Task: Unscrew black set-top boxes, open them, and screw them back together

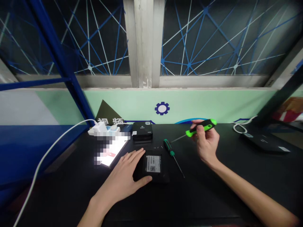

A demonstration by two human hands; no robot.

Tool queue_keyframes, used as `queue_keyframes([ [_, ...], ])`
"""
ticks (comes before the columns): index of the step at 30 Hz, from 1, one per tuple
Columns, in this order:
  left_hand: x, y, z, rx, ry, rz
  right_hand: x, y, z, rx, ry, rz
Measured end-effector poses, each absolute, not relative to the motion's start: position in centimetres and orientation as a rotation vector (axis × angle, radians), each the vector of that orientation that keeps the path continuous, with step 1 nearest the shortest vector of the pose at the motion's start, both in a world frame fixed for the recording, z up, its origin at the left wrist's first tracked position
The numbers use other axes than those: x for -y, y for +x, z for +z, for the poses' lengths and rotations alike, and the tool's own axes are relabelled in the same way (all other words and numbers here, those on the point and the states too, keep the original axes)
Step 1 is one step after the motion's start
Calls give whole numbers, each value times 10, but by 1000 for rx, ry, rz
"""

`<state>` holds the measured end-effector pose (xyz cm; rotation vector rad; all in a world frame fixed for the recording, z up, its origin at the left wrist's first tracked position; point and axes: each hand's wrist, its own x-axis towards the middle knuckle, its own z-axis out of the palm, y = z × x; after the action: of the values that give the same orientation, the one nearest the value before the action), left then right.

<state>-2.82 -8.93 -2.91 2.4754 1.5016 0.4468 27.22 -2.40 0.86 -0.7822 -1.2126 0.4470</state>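
Note:
My right hand (pixel 207 142) is closed around the thick handle of a bright green and black screwdriver (pixel 206 126), raised over the table with its thin shaft pointing left. On the table a black box-shaped device (pixel 163 176) lies with its white printed label and QR code upward. My left hand (pixel 126 171) rests along the device's left side, fingers stretched out and thumb on its near edge. A second, dark green screwdriver (pixel 170 152) lies just right of the device. Several tiny light slivers, perhaps screws (pixel 158 147), lie beyond it.
A lit phone (pixel 115 150) lies to the left, near a white power strip with plugs (pixel 100 128) and a white cable (pixel 38 167). Another black box (pixel 142 130) stands at the back. A flat black device (pixel 265 143) and cable loop (pixel 239 127) are at right.

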Motion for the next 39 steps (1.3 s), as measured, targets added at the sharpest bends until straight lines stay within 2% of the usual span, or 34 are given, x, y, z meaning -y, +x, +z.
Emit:
queue_keyframes([
  [10,90,-20,-28,-1540,2443,411,26,264,-10,1519,-782,499],
  [24,91,-20,-27,-1539,2461,421,28,263,-10,1559,-835,627],
  [39,92,-17,-25,-1555,2448,387,31,261,-11,1667,-812,551],
])
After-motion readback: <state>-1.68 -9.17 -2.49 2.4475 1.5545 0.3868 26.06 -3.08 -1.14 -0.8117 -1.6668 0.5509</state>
